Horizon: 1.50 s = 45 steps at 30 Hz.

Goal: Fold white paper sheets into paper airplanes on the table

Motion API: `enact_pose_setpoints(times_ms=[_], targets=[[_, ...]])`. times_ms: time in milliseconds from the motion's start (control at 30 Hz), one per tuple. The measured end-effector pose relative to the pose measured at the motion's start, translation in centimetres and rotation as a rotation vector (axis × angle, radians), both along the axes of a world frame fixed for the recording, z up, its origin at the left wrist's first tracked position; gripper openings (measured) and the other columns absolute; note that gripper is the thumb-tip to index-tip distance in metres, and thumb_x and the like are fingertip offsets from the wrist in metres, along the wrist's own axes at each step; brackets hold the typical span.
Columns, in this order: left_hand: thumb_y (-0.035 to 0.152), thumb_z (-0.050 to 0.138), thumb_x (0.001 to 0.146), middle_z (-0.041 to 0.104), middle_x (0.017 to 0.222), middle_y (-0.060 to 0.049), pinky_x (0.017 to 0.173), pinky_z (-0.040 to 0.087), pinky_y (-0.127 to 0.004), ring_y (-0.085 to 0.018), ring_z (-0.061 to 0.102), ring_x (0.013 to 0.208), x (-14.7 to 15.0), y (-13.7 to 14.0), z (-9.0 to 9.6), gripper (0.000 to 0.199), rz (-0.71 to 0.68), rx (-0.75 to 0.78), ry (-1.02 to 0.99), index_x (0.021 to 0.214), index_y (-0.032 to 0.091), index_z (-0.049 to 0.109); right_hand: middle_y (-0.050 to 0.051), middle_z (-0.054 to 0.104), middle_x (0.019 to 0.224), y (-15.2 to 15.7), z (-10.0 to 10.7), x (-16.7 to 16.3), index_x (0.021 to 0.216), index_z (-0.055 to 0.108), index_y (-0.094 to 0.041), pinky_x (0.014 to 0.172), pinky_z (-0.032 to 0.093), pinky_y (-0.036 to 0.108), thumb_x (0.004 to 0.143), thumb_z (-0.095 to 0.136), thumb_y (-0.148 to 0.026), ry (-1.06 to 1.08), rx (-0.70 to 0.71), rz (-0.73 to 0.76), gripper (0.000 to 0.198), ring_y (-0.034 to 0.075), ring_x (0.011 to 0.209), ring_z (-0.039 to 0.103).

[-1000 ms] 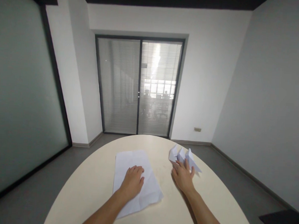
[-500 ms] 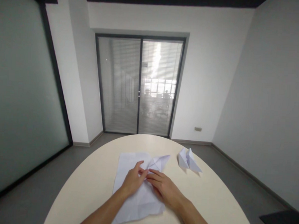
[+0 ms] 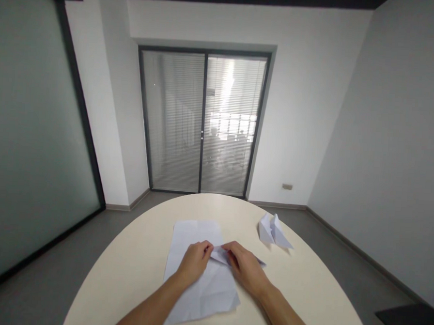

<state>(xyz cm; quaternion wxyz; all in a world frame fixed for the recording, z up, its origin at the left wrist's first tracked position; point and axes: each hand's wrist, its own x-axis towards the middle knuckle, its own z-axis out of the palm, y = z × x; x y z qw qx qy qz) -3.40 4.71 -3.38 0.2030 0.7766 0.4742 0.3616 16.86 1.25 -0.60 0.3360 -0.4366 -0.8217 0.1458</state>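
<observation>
Between my two hands is a folded piece of white paper (image 3: 219,254), narrow in outline, held just over a flat white sheet. My left hand (image 3: 196,261) is closed, pinching its left end between thumb and fingers. My right hand (image 3: 243,266) is bent over its right part, fingers closed on it, and a pointed tip pokes out beyond the knuckles. Beneath lies the flat paper sheet (image 3: 191,233), lightly creased, its near edge uneven. The middle of the folded paper is partly hidden by my right fingers.
Folded white paper shapes (image 3: 274,232) with upright points stand near the table's right edge. The round cream table (image 3: 124,274) spreads beneath everything. Beyond it are a glass door (image 3: 202,123) with blinds and a dark flat object (image 3: 408,320) at the lower right.
The folded paper has turned so its pointed end now lies to the right instead of up and away. My hands have moved apart, and my left fingers have closed on its end.
</observation>
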Motion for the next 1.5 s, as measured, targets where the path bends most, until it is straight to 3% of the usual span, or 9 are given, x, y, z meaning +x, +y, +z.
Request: enact_pose_setpoints(times_ms=[433,700,833,1000,1133,1333,1500], targets=[[0.034,0.049,0.098,0.07,0.089,-0.004,0.087,0.042,-0.034,-0.021,0.061,0.088,0.7,-1.1,0.6,0.024,-0.112,0.149,0.063,0.093,0.021,0.068,0.003,0.066,0.092,0.5,0.0,-0.8,0.095,0.062,-0.022,0.077,0.046,0.031,0.09,0.058,-0.03,-0.058,0.027,-0.16,0.01,0.02,0.085,0.061],[0.035,0.058,0.094,0.068,0.087,-0.004,0.085,0.045,-0.036,-0.023,0.06,0.088,0.6,-1.2,0.5,0.017,-0.124,0.209,0.178,0.092,0.021,0.067,0.0,0.062,0.085,0.5,-0.7,-0.5,0.087,0.057,-0.023,0.073,0.044,0.028,0.089,0.057,-0.022,0.016,-0.023,-0.063,0.003,0.017,0.08,0.058],[0.034,0.059,0.094,0.068,0.092,-0.004,0.085,0.047,-0.04,-0.023,0.061,0.089,0.6,-1.1,0.3,0.022,-0.092,0.258,0.216,0.112,0.023,0.062,0.002,0.064,0.092,0.5,-0.9,-0.1,0.09,0.053,-0.023,0.077,0.045,0.03,0.095,0.05,-0.024,0.024,-0.005,-0.016,0.006,0.018,0.085,0.059],[0.018,0.054,0.091,0.062,0.124,-0.007,0.096,0.048,-0.043,-0.024,0.057,0.111,1.0,-1.4,1.1,0.045,-0.111,0.38,0.222,0.135,0.024,0.048,0.003,0.065,0.092,0.4,-0.5,0.2,0.092,0.053,-0.023,0.088,0.044,0.036,0.098,0.046,-0.025,-0.062,0.117,0.001,0.01,0.02,0.091,0.058],[0.012,0.054,0.087,0.062,0.124,-0.006,0.097,0.05,-0.041,-0.023,0.057,0.112,1.4,-2.0,2.0,0.04,-0.2,0.407,0.256,0.126,0.024,0.054,0.003,0.066,0.091,0.4,-0.8,0.2,0.093,0.053,-0.023,0.088,0.045,0.035,0.098,0.046,-0.024,-0.008,0.134,0.014,0.009,0.019,0.09,0.06],[0.017,0.055,0.093,0.067,0.112,-0.005,0.091,0.053,-0.038,-0.022,0.061,0.104,0.9,-1.5,1.5,0.018,-0.177,0.442,0.231,0.109,0.022,0.06,0.005,0.068,0.097,0.7,-1.4,0.1,0.104,0.055,-0.024,0.085,0.048,0.032,0.098,0.048,-0.034,0.17,0.044,-0.03,0.013,0.019,0.093,0.063],[0.023,0.05,0.098,0.07,0.1,-0.002,0.084,0.054,-0.032,-0.019,0.065,0.093,0.4,-1.0,1.0,0.012,-0.13,0.39,0.08,0.104,0.023,0.06,0.005,0.069,0.107,0.8,-0.9,0.7,0.113,0.057,-0.025,0.09,0.047,0.035,0.099,0.042,-0.037,0.13,-0.015,-0.03,0.023,0.02,0.1,0.063]])
